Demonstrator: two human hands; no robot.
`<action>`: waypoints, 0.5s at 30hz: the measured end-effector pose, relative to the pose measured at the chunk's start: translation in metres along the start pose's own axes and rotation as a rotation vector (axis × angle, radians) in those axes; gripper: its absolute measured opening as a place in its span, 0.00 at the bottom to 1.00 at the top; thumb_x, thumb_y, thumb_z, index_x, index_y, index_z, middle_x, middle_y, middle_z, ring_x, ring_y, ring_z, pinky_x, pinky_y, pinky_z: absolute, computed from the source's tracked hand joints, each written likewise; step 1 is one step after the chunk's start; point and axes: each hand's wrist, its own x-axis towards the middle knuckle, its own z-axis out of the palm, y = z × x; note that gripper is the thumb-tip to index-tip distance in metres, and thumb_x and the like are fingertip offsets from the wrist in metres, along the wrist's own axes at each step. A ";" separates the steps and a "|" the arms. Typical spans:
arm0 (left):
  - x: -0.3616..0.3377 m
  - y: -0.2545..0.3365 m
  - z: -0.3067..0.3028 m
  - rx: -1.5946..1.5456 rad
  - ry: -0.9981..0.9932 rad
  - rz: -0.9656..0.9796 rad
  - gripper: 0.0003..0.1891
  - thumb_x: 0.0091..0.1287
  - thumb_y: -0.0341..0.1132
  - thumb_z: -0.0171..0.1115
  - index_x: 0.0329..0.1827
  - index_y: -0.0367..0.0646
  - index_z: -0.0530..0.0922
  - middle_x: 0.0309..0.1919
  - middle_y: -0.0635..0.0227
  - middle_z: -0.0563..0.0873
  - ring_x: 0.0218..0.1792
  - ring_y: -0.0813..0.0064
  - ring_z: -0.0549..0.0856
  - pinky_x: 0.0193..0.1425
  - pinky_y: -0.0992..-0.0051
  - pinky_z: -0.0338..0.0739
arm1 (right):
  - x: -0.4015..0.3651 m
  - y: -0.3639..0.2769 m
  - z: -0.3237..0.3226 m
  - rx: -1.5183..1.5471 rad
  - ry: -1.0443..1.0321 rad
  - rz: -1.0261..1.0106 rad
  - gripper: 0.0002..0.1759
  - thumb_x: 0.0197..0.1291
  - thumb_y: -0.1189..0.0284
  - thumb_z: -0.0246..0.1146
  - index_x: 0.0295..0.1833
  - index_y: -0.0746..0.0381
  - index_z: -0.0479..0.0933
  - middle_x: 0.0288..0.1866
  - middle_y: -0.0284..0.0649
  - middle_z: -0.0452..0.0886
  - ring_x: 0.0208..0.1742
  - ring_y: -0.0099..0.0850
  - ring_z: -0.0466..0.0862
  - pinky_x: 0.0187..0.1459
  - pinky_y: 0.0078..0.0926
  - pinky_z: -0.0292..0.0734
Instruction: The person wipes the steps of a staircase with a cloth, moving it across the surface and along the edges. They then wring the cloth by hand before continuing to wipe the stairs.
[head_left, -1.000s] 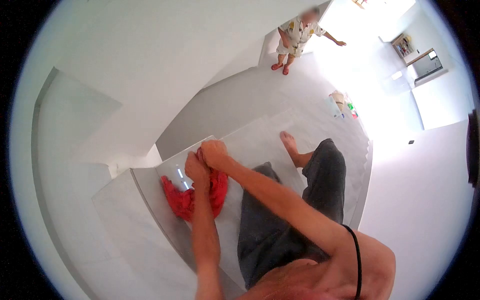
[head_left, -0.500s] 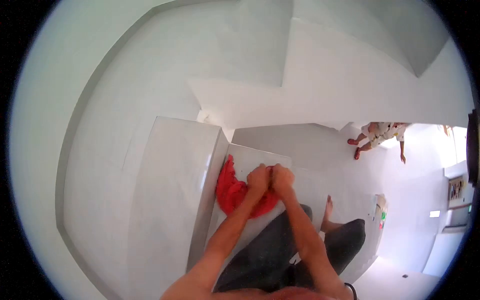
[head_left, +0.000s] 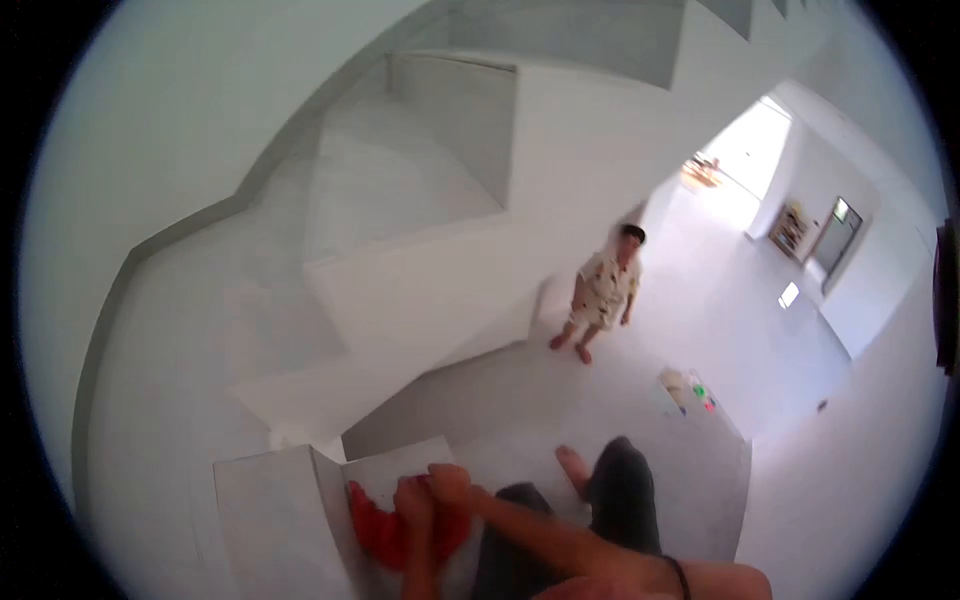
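A red cloth (head_left: pixel 376 532) lies bunched in a curve on a pale step (head_left: pixel 440 449) low in the view. My left hand (head_left: pixel 413 498) is closed in a fist around part of it. Right beside it, my right hand (head_left: pixel 450 484) is closed too, gripping the same cloth at its upper end. The fabric between the two fists is mostly hidden, and the picture is somewhat blurred there.
Beside the cloth rises a higher white step (head_left: pixel 265 515). White stairs (head_left: pixel 400 260) climb at upper left. A person (head_left: pixel 605 290) in a patterned outfit stands on the floor below. Small colourful items (head_left: pixel 698 390) lie to the right. My bent legs (head_left: pixel 622 485) are close by.
My view has tilted up and turned, so the hands and cloth sit lower in the picture. The other person now shows in full. Both hands still grip the cloth.
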 end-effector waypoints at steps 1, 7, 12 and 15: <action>0.002 -0.005 -0.003 -0.013 0.032 0.013 0.12 0.75 0.37 0.55 0.40 0.36 0.80 0.38 0.47 0.88 0.40 0.41 0.86 0.44 0.47 0.77 | -0.002 -0.006 -0.007 0.025 0.033 0.011 0.15 0.67 0.62 0.61 0.44 0.65 0.80 0.44 0.54 0.86 0.50 0.55 0.86 0.51 0.52 0.81; -0.019 0.023 -0.035 -0.087 0.039 0.029 0.14 0.79 0.38 0.50 0.49 0.35 0.78 0.44 0.40 0.86 0.46 0.36 0.84 0.52 0.49 0.78 | -0.088 -0.092 -0.270 0.208 0.769 -0.267 0.17 0.71 0.75 0.57 0.62 0.67 0.76 0.48 0.52 0.84 0.36 0.38 0.83 0.35 0.36 0.79; -0.030 0.028 -0.033 -0.107 0.054 0.067 0.15 0.78 0.40 0.53 0.49 0.35 0.79 0.43 0.43 0.87 0.44 0.40 0.85 0.51 0.52 0.78 | -0.171 -0.165 -0.515 0.017 1.500 -0.500 0.15 0.73 0.73 0.55 0.59 0.65 0.79 0.34 0.43 0.85 0.24 0.29 0.83 0.23 0.25 0.75; -0.042 0.038 -0.034 -0.176 0.127 0.081 0.16 0.76 0.40 0.55 0.47 0.32 0.80 0.41 0.45 0.87 0.42 0.44 0.85 0.50 0.56 0.79 | -0.199 -0.213 -0.555 0.109 1.585 -0.580 0.19 0.73 0.67 0.53 0.59 0.69 0.78 0.35 0.45 0.86 0.25 0.28 0.83 0.23 0.22 0.72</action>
